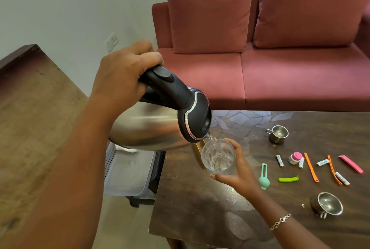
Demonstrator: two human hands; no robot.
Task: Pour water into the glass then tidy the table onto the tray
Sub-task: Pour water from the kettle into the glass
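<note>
My left hand (pixel 122 74) grips the black handle of a steel electric kettle (pixel 152 126), tilted spout-down to the right. Water runs from the spout into a clear glass (pixel 218 156), which my right hand (pixel 238 170) holds tilted above the dark table (pixel 200 208). The glass is partly filled. A white perforated tray (pixel 128 170) lies on a low stand left of the table, partly hidden under the kettle. Small items lie on the table: a steel cup (pixel 278 133), a steel bowl (pixel 327 203), a teal scoop (pixel 263 178), a green clip (pixel 288 179), orange strips (pixel 311 167), a pink clip (pixel 351 163).
A pink-lidded small jar (pixel 295 157) and several white sachets (pixel 280 160) sit among the clips. A maroon sofa (pixel 280 68) stands behind the table. A brown wooden surface (pixel 34 108) runs along the left, by a white wall with a socket (pixel 112 42).
</note>
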